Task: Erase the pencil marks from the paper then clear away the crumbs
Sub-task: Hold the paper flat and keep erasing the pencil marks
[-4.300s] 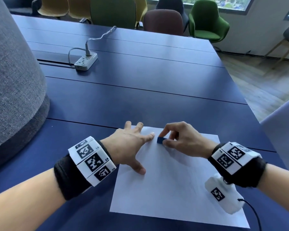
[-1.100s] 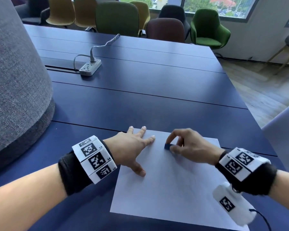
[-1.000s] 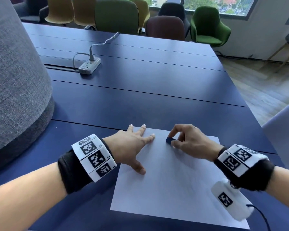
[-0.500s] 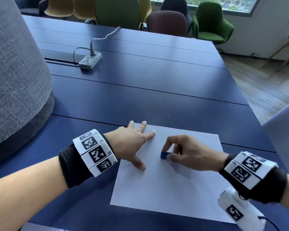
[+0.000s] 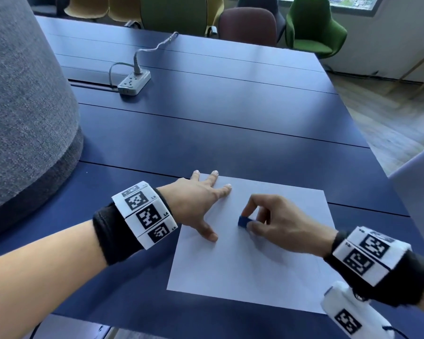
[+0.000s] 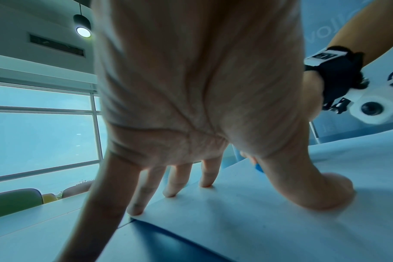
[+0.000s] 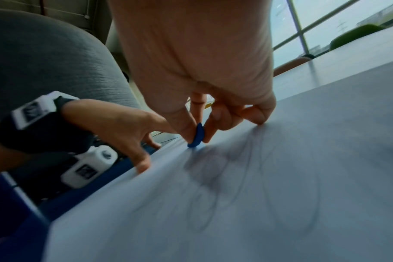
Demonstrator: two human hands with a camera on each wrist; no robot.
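Observation:
A white sheet of paper [image 5: 255,270] lies on the dark blue table [image 5: 218,133] in front of me. My left hand [image 5: 201,204] presses flat on the paper's far left corner, fingers spread straight; the left wrist view shows the fingertips [image 6: 168,192] and thumb on the paper [image 6: 269,221]. My right hand [image 5: 277,221] pinches a small blue eraser [image 5: 243,221] between thumb and fingers and holds it down on the sheet. In the right wrist view the eraser [image 7: 196,136] touches the paper [image 7: 280,212], and faint looping pencil marks [image 7: 280,186] lie nearer the wrist. No crumbs are visible.
A white power strip [image 5: 134,84] with its cable lies far back on the table. A large grey upholstered form [image 5: 25,113] rises at the left edge. Coloured chairs [image 5: 313,25] stand beyond the far end. The table's right edge drops to a wooden floor [image 5: 389,118].
My right hand has drawn the eraser back toward me, from near the paper's far edge to its upper middle. The left hand has stayed pressed on the same corner.

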